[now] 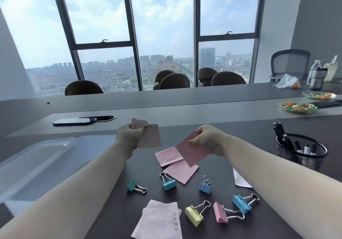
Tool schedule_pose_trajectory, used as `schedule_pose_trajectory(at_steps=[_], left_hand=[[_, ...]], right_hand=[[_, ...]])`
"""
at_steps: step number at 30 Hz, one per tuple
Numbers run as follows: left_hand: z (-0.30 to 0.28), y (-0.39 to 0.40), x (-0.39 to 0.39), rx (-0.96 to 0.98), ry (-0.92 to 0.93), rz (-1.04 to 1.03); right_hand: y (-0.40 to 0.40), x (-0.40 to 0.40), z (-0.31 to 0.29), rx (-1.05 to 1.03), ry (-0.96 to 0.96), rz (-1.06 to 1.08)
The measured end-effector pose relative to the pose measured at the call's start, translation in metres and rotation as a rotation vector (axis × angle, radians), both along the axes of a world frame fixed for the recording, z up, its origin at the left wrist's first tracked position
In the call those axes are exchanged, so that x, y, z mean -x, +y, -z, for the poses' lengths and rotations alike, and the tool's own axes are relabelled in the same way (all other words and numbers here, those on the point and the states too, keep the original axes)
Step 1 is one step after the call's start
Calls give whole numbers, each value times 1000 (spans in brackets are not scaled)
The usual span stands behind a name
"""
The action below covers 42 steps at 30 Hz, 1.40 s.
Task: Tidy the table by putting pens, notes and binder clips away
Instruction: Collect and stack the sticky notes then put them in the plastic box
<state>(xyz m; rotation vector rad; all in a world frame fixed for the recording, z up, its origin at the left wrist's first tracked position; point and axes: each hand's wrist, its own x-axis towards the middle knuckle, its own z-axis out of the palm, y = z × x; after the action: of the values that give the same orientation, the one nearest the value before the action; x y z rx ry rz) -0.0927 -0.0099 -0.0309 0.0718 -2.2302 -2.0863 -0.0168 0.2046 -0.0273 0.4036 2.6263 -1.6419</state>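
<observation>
My left hand [130, 134] grips a small stack of pink notes [151, 137] above the dark table [103, 168]. My right hand [207, 137] pinches one pink note [192, 153] lifted off the table. Two more pink notes [167, 155] [181, 171] lie below it. Pale notes [159, 220] with writing lie near the front edge; a white note [240, 180] shows under my right forearm. Several coloured binder clips lie scattered: teal [132, 185], blue [168, 183], dark blue [205, 188], yellow [193, 215], pink [220, 214], blue [241, 203]. Pens stand in a black mesh cup [303, 155].
A clear plastic box with its lid [37, 157] sits at the left. A phone [74, 121] lies further back. Two salad plates [297, 107] [319, 96], bottles [317, 77] and a bag [286, 81] stand at the far right. Chairs [84, 88] line the far side.
</observation>
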Motion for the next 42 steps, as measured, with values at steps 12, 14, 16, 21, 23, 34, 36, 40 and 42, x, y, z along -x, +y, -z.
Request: schedule_pose_trajectory(at_steps=[12, 14, 16, 21, 23, 34, 36, 40, 42], left_hand=[[17, -15, -23, 262, -46, -31], [20, -15, -23, 368, -23, -29], [23, -14, -22, 457, 6, -38], [33, -16, -17, 488, 25, -83], [34, -17, -18, 487, 40, -92], [23, -16, -35, 418, 74, -67], [20, -14, -41, 410, 74, -59], [13, -14, -52, 387, 73, -54], [11, -16, -57, 396, 64, -51]], right_hand=[[-60, 47, 20, -139, -106, 55], [-67, 49, 22, -308, -140, 34], [-72, 51, 25, -406, -190, 20], [-80, 52, 23, -528, -220, -42], [-79, 46, 15, -525, -242, -72], [-52, 27, 11, -209, -169, -81], [-45, 29, 12, -129, -133, -3], [-35, 19, 1, 30, -99, 29], [-30, 8, -4, 119, -87, 63]])
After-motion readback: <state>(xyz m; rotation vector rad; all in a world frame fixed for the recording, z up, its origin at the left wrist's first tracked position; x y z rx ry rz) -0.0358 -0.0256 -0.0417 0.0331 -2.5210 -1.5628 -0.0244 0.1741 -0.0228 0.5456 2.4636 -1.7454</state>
